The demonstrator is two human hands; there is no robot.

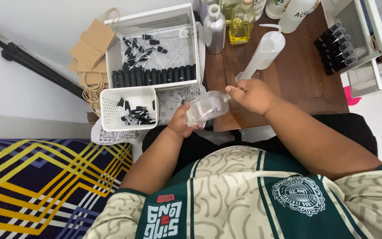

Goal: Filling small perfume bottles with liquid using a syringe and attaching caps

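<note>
L hand (180, 124) under clear glass bottle (206, 107), fingers wrapped round its lower body from below. R hand (252, 95) at bottle's neck end, fingers closed tight round the top; cap itself hidden, can't tell if on or off. Bottle held tilted, nearly on its side, in the air just above worktop (297, 79) front edge, over the lap.

Just behind R hand: squeeze bottle (264, 53) w/ bent spout, leaning on worktop. Further back: silver bottle (214, 30), yellow oil bottle (242, 22), white bottles at far edge. R side: rack of small dark bottles (338, 46) in white mesh tray, well apart from hands.

L of worktop: big white bin (153, 46) w/ row of black vials along front wall, loose droppers behind. Small white basket (128, 108) near L hand, loose black caps inside. Brown paper bags (93, 46) against wall. Patterned blue/yellow bed (45, 186) lower L.
</note>
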